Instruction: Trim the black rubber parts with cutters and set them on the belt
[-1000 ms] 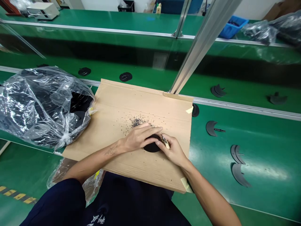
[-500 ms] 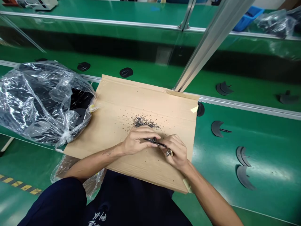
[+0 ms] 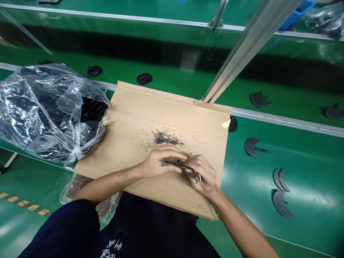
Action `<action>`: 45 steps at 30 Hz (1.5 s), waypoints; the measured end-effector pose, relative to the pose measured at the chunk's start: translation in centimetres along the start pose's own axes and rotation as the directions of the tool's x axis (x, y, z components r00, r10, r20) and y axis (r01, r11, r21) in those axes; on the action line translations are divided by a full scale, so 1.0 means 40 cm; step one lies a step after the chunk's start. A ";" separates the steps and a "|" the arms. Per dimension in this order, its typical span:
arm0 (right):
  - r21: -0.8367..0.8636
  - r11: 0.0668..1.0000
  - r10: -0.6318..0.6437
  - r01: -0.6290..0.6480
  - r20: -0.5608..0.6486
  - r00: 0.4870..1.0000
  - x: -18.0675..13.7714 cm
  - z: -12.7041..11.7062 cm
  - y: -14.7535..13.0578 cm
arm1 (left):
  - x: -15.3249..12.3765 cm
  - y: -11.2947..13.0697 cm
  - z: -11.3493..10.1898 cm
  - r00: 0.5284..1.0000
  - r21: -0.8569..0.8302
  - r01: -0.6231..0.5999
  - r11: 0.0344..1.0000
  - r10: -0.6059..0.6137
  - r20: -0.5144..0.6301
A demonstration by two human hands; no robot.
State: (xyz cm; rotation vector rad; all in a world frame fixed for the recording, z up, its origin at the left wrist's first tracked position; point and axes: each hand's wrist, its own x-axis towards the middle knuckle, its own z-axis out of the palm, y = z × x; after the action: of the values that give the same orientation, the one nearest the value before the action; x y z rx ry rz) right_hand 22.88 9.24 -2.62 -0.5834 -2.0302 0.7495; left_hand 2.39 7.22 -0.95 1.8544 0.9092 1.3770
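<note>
A thin dark plastic part point(image 3: 178, 165), seen nearly edge-on, is held between my two hands over a cardboard sheet point(image 3: 129, 104). My left hand point(image 3: 158, 162) curls around its left end, thumb below and fingers above, with a small gap showing. Its right end is pinched in my right hand point(image 3: 203, 173). A small shiny object with a pale yellowish edge point(image 3: 197, 177) pokes out of the right fist; its kind I cannot make out. Just beyond my hands lies a scatter of tiny black bits point(image 3: 165, 138) on the cardboard.
At the left, a clear plastic bag point(image 3: 40, 107) bulges with black parts. Crescent-shaped dark parts point(image 3: 252, 147) lie on the green table point(image 3: 242, 186) at the right; round ones point(image 3: 144, 78) lie behind the cardboard. A metal post point(image 3: 236, 53) rises at the cardboard's back edge.
My left fingers have spread slightly around the dark part, and its tilt has changed a little. The whole view has shifted slightly.
</note>
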 end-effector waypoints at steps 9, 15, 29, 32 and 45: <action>0.124 0.953 0.282 -0.276 -0.039 0.959 0.014 -0.014 -0.006 | -0.014 -0.017 -0.014 0.988 -0.092 0.151 0.984 -0.154 -0.021; -0.225 0.954 0.211 -0.198 0.037 0.977 0.029 -0.039 0.019 | -0.007 -0.032 -0.025 0.999 0.019 0.052 0.998 -0.052 0.013; -0.475 0.880 0.093 0.021 0.215 0.972 0.007 -0.036 0.041 | -0.013 -0.037 -0.022 0.994 0.138 -0.022 0.990 0.007 0.110; -0.496 0.868 0.110 0.015 0.222 0.969 0.004 -0.034 0.042 | -0.015 -0.040 -0.022 0.994 0.145 -0.019 0.989 0.003 0.110; -0.692 0.722 0.168 -0.002 0.172 0.971 0.014 -0.035 0.039 | -0.010 -0.025 -0.035 0.970 0.219 0.024 0.975 -0.076 0.233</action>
State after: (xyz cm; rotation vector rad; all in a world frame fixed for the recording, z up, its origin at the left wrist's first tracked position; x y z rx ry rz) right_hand 23.98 11.11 -2.79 -1.0591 -2.5057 0.0617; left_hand 0.82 7.57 -1.64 2.0904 1.0031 1.0273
